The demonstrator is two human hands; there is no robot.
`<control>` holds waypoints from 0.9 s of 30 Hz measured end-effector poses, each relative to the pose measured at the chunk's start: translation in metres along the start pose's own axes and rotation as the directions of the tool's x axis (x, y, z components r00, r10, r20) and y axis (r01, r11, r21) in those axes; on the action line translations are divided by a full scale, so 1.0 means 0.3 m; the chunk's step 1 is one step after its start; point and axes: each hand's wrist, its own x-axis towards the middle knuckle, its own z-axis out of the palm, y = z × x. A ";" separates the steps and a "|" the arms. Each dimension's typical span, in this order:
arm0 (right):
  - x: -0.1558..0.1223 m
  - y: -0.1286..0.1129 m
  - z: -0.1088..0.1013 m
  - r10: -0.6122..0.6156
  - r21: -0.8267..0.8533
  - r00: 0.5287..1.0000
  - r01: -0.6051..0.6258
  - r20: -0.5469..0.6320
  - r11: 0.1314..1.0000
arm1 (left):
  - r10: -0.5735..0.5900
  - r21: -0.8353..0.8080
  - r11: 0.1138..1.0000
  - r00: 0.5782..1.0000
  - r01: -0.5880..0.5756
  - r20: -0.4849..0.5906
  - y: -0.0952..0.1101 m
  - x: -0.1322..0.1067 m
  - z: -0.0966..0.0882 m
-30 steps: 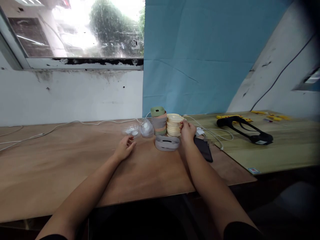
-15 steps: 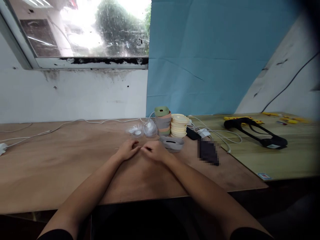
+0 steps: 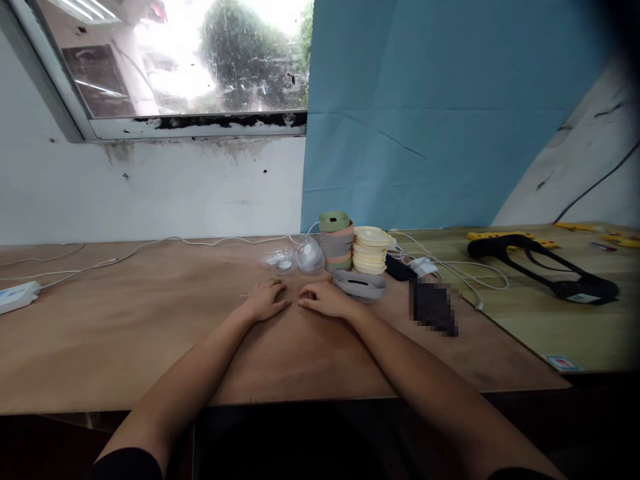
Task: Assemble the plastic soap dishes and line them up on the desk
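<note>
My left hand point(image 3: 267, 300) lies palm down on the brown tabletop point(image 3: 150, 333), fingers apart, holding nothing. A short gap away, my right hand point(image 3: 325, 299) rests on the table with loosely bent fingers, thumb apart, and nothing visible in it. Right beside the right hand sits a grey oval container point(image 3: 360, 287) with a dark slot in its bottom. Behind it stands a stack of green, pink and grey containers point(image 3: 337, 247). A pile of pale yellow lids point(image 3: 370, 253) is to its right. Clear plastic domed pieces point(image 3: 310, 257) and flatter clear pieces point(image 3: 281, 261) lie beyond my hands.
A black item point(image 3: 400, 268), a white adapter point(image 3: 423, 267) and a blurred-out dark object point(image 3: 433, 307) lie to the right. Cables point(image 3: 175, 240) run along the wall. A power strip point(image 3: 19, 297) lies far left. A black frame point(image 3: 545, 267) rests on the adjoining table.
My hands have moved apart from each other, and the left fingers have spread out. The view has shifted left, bringing the power strip further into sight. The containers stay in place.
</note>
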 end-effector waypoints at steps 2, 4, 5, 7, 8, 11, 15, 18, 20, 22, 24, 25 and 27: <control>0.001 -0.001 0.000 -0.001 -0.006 1.000 0.001 -0.004 1.000 | -0.004 -0.020 1.000 1.000 0.004 -0.007 -0.002 -0.001 0.001; 0.004 -0.001 0.003 -0.007 -0.009 1.000 0.007 0.002 1.000 | -0.011 -0.037 0.999 1.000 0.011 -0.012 -0.005 -0.002 0.003; 0.005 0.000 0.004 -0.008 -0.009 1.000 0.008 0.005 1.000 | -0.014 -0.044 0.999 1.000 0.013 -0.016 -0.006 -0.002 0.004; 0.009 0.009 0.007 0.002 0.001 1.000 -0.002 0.002 1.000 | -0.018 -0.059 0.998 0.999 0.016 -0.028 -0.008 -0.003 0.006; 0.012 0.016 0.009 0.012 0.010 1.000 -0.012 -0.003 1.000 | -0.018 -0.066 0.998 0.999 0.016 -0.034 -0.009 -0.004 0.006; 0.021 0.044 0.012 0.044 0.042 0.999 -0.043 -0.025 0.998 | -0.015 -0.079 0.997 0.999 0.013 -0.031 -0.010 -0.004 0.004; 0.028 0.077 0.012 0.067 0.069 0.996 -0.063 -0.056 0.996 | 0.004 -0.057 0.998 1.000 -0.004 0.008 -0.016 -0.002 0.001; 0.029 0.087 0.011 0.060 0.066 0.997 -0.056 -0.057 0.996 | 0.020 -0.078 0.997 1.000 -0.021 -0.007 -0.023 -0.001 0.004; 0.029 0.087 0.011 0.051 0.053 0.997 -0.048 -0.053 0.997 | 0.021 -0.093 0.995 1.000 -0.023 -0.019 -0.027 -0.002 0.007; 0.029 0.084 0.011 0.044 0.036 0.998 -0.042 -0.054 0.998 | 0.017 -0.101 0.995 1.000 -0.020 -0.026 -0.026 -0.003 0.008; 0.028 0.081 0.011 0.035 0.019 0.998 -0.034 -0.057 0.999 | 0.011 -0.104 0.994 1.000 -0.014 -0.029 -0.021 -0.003 0.005; 0.027 0.080 0.012 0.029 0.011 0.998 -0.029 -0.058 1.000 | 0.007 -0.100 0.995 1.000 -0.009 -0.025 -0.018 -0.003 0.002; 0.025 0.077 0.013 0.024 -0.006 0.998 -0.024 -0.057 1.000 | -0.002 -0.066 0.998 1.000 0.003 0.002 -0.010 -0.003 -0.006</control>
